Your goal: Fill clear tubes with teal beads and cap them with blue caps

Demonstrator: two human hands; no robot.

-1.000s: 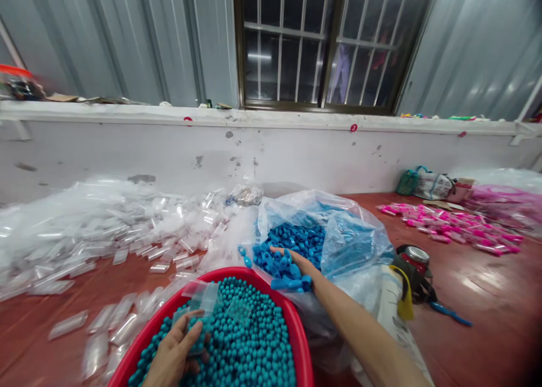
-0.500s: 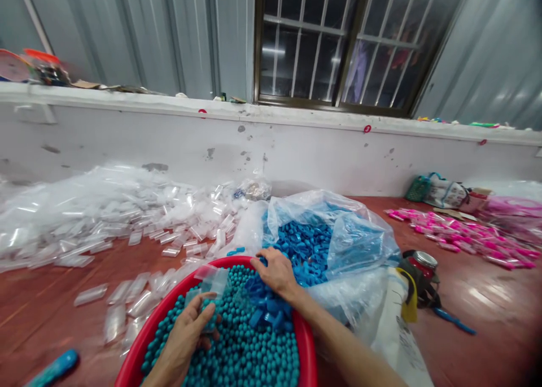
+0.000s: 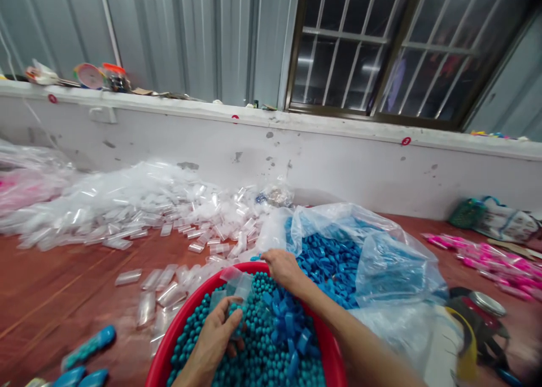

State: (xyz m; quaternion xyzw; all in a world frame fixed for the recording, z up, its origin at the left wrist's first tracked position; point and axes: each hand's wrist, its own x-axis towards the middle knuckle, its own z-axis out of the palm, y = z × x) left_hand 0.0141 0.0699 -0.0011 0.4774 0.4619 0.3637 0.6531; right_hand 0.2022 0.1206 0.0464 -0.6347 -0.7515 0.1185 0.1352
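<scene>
via my remote feed, i log the left hand grasping clear plastic sleeves over 1 red basin; right hand at its far rim, grip undeterminable.

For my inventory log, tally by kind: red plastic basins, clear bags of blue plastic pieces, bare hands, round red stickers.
Red plastic basin: 1
Clear bag of blue plastic pieces: 1
Bare hands (left hand, right hand): 2
Round red stickers: 3
Total: 7
</scene>
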